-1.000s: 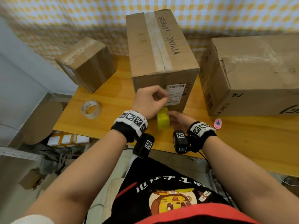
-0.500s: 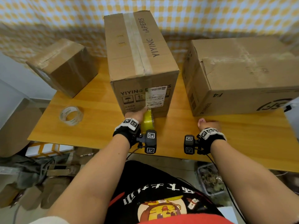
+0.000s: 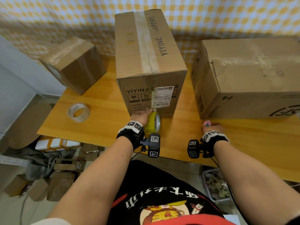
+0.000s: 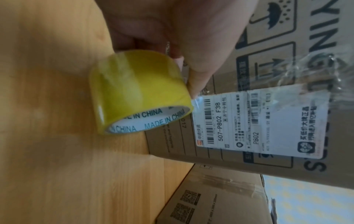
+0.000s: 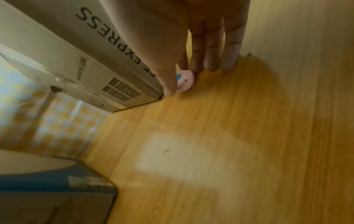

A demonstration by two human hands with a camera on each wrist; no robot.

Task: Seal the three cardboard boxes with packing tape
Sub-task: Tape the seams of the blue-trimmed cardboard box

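Three cardboard boxes stand on the wooden table (image 3: 103, 127): a small box (image 3: 71, 64) at the left, a tall middle box (image 3: 149, 62) with tape along its top seam, and a wide box (image 3: 248, 75) at the right. My left hand (image 3: 148, 113) grips a yellow tape roll (image 3: 153, 121) low against the middle box's front, below the white label (image 3: 160, 96). In the left wrist view, clear tape runs from the yellow tape roll (image 4: 138, 91) up across the white label (image 4: 268, 118). My right hand (image 3: 209, 125) pinches a small pink cutter (image 5: 184, 82) on the table beside the wide box's corner (image 5: 153, 94).
A clear tape roll (image 3: 79, 112) lies on the table's left part, in front of the small box. A yellow checked cloth (image 3: 65, 17) hangs behind the boxes. Cardboard and clutter sit on the floor (image 3: 48, 168) below the table's left edge.
My left hand has carried the yellow roll down the middle box's front to its foot. My right hand left the roll, moved right and settled on the pink cutter.
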